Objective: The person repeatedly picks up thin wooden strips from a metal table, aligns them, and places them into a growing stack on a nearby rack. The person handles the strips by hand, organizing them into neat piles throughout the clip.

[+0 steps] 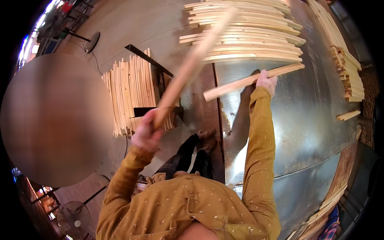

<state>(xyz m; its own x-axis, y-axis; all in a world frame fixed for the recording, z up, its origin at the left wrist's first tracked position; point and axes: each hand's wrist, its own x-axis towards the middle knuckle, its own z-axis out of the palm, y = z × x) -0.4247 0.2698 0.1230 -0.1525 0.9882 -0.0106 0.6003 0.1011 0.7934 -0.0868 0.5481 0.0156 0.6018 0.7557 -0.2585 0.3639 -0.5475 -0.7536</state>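
Observation:
My left hand (146, 132) is closed around the lower end of a long wooden strip (196, 58), which slants up and away, blurred by motion. Over the metal table, my right hand (267, 83) grips a second wooden strip (232, 87) near its middle. That strip lies crosswise, just in front of a stack of strips (252, 46) at the far side of the table. To the left, beyond my left hand, more wooden strips (130, 88) sit piled in a dark metal rack (150, 60).
The metal-topped table (296, 132) spans the right side. Along its right edge lie a wood stack (346, 76) and a short loose piece (348, 115). Fans (74, 218) stand on the floor at left. A large blurred round patch (56, 120) covers the left. A plaid sleeve (330, 224) shows at lower right.

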